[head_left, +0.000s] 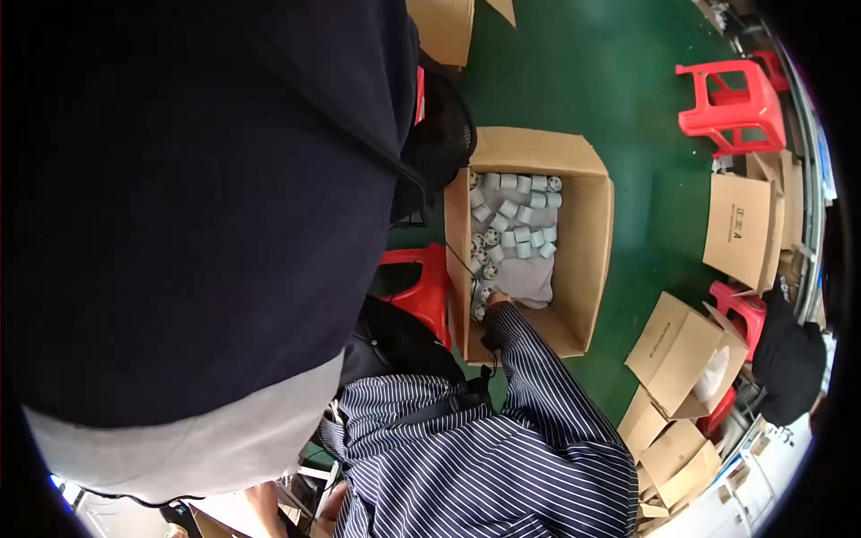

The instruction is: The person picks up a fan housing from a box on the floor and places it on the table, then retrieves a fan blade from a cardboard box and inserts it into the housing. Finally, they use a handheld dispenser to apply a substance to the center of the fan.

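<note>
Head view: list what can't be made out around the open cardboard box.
- Hand in the cardboard box: hidden by the striped sleeve; grip unclear.
- Small grey parts: too small to identify.
- Wearer's hands: not visible; dark clothing fills the left.
- Red stool: partly covered.

1. The green floor (628, 108) carried everything in view.
2. An open cardboard box (587, 233) stood on it, directly around the reaching striped sleeve's hand.
3. A red plastic stool (731, 108) stood well beyond that box, to the right.
4. More cardboard boxes (682, 354) lay right of the sleeve; another (740, 229) stood further right.
5. A second red stool (421, 287) sat just left of the hand.
</note>
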`<state>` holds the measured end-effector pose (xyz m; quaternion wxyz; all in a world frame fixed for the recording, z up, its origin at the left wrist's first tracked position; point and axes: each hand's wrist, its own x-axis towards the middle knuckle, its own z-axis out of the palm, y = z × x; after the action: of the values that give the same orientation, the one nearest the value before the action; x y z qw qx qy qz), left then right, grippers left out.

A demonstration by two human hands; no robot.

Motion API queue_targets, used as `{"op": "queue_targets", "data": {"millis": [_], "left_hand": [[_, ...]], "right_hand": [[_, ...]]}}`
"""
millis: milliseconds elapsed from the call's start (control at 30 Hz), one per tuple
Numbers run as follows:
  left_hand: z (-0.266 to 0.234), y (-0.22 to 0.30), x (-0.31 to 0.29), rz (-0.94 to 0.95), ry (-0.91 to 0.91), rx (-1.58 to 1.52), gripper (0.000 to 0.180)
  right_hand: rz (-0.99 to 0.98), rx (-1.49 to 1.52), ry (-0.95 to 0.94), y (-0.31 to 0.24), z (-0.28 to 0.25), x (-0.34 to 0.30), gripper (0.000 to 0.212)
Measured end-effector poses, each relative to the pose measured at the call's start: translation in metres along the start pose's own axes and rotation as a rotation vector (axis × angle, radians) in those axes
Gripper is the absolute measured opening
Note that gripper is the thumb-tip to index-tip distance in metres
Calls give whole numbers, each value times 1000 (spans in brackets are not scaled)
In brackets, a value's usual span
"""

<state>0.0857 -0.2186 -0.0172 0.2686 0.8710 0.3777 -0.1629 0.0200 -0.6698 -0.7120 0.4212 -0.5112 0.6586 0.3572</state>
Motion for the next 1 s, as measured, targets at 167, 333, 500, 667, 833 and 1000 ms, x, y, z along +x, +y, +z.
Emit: {"op": "queue_targets", "data": {"millis": [167, 333, 500, 667, 833, 1000], "left_hand": [[18, 73, -9, -203, -22, 62, 27], [8, 41, -14, -181, -8, 52, 29], [-4, -44, -6, 12, 29, -117, 30], [35, -29, 22, 22, -91, -289, 30], [-4, -37, 7, 92, 12, -194, 31], [20, -47, 23, 252, -68, -350, 33]], "right_hand": [[-138, -232, -98, 13, -9, -20, 39], [-417, -1176, -121, -18, -4, -57, 43], [-570, -1472, -247, -5, -7, -34, 43], [-590, -1685, -135, -20, -144, -14, 42], [-838, -312, -142, -70, -115, -192, 22], [-1350, -389, -272, -140, -122, -453, 16]]}}
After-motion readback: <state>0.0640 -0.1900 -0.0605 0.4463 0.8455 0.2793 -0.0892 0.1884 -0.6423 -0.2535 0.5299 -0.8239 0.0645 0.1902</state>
